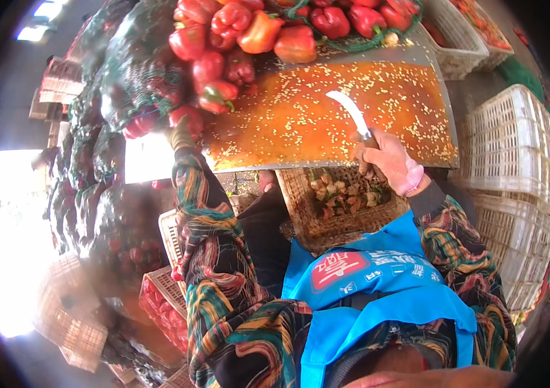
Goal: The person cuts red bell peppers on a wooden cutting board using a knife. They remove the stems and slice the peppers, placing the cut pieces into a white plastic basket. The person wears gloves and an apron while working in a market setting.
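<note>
My right hand (pixel 386 157), in a pale pinkish glove, is closed around the dark handle of a curved-blade knife (pixel 350 107); the blade points up and left over the wet metal tabletop (pixel 280 121), which is strewn with pepper seeds. At the table's left edge, my left hand (pixel 181 133), in a yellowish-green glove, touches a red bell pepper (pixel 188 120). How far its fingers close on that pepper cannot be made out. A heap of red bell peppers (pixel 231 19) lies at the back, with an orange one (pixel 259 33) and a partly green one (pixel 217 96) among them.
Below the table's front edge is a dirty plastic crate (pixel 299 213) holding pepper cores and stems (pixel 348 194). White crates (pixel 513 140) are stacked on the right. Net sacks of peppers (pixel 134 72) stand piled on the left. Green netting (pixel 377 41) lies around peppers at the back.
</note>
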The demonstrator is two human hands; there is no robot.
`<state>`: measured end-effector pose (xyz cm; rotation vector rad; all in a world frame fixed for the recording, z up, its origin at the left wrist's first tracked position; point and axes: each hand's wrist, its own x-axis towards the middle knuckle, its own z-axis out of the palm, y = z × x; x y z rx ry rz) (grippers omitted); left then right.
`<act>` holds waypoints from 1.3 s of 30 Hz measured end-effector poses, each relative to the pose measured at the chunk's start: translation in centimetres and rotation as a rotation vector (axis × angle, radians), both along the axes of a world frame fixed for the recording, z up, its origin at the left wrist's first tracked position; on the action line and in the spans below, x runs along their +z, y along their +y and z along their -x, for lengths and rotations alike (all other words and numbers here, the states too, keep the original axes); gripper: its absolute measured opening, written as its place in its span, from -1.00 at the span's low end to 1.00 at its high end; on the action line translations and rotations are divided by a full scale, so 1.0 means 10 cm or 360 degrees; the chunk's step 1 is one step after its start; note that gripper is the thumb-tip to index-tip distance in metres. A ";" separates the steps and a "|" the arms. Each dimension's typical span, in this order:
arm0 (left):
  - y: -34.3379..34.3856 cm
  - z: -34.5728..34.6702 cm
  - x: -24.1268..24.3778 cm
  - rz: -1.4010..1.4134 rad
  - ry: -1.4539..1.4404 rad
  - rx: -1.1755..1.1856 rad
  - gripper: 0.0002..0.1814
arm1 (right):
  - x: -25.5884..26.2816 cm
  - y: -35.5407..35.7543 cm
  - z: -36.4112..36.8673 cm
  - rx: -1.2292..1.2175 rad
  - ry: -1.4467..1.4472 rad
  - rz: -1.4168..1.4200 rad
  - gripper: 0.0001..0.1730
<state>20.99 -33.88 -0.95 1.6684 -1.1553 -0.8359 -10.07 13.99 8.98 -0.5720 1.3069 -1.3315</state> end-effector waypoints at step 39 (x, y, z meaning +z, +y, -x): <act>3.97 1.37 1.01 -0.0658 0.0986 -0.1539 -0.34 | 0.21 -0.02 0.09 0.0059 0.0286 0.0213 -0.72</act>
